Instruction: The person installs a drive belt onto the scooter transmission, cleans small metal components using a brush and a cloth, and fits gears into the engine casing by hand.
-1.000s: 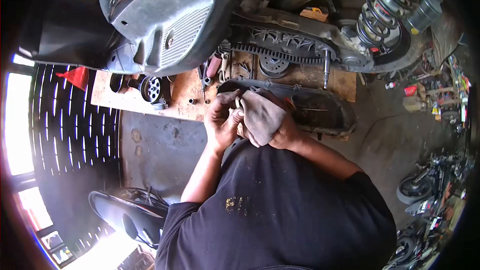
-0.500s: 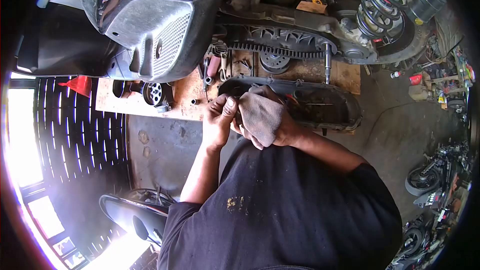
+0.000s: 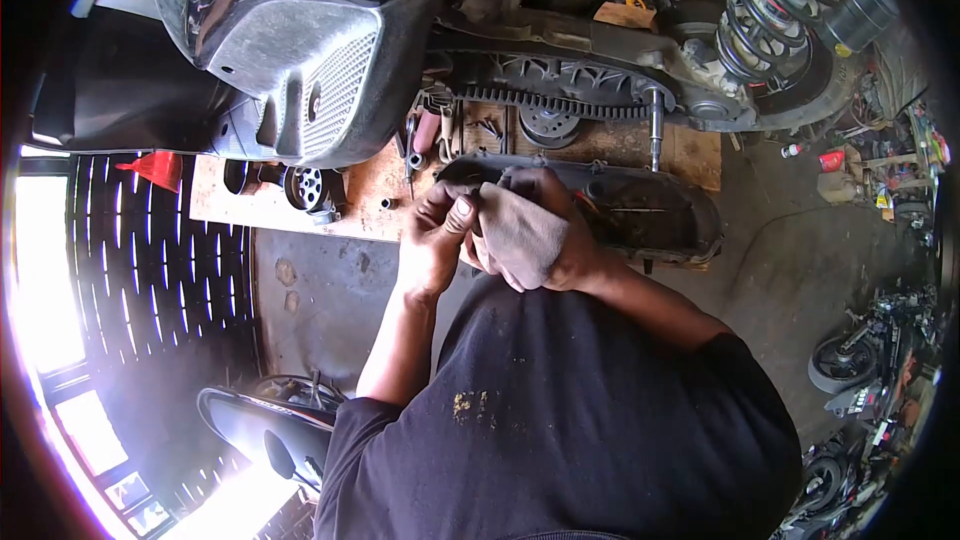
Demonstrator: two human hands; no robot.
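Note:
My right hand (image 3: 568, 258) is wrapped round a grey-brown rag (image 3: 522, 235) in front of my chest. Beside it my left hand (image 3: 435, 230) is closed, thumb against bent fingers, touching the rag's left side. Whatever small part lies between the two hands is hidden by fingers and cloth. Just beyond them rests a long black engine side cover (image 3: 690, 215), its hollow side facing up. Above that, a toothed drive belt (image 3: 560, 105) runs along the scooter's engine. A socket on an extension (image 3: 655, 130) hangs upright at the belt's right end.
A wooden board (image 3: 370, 225) carries a round finned part (image 3: 310, 188), a small socket (image 3: 388, 204) and a dark disc (image 3: 548, 125). Grey scooter bodywork (image 3: 310, 70) overhangs it on the left. A coil shock absorber (image 3: 765, 15) is at upper right, a red funnel (image 3: 160, 171) far left.
The rag has shifted slightly, and the fingers of my right hand have moved a little around it. My left hand stays closed in nearly the same place.

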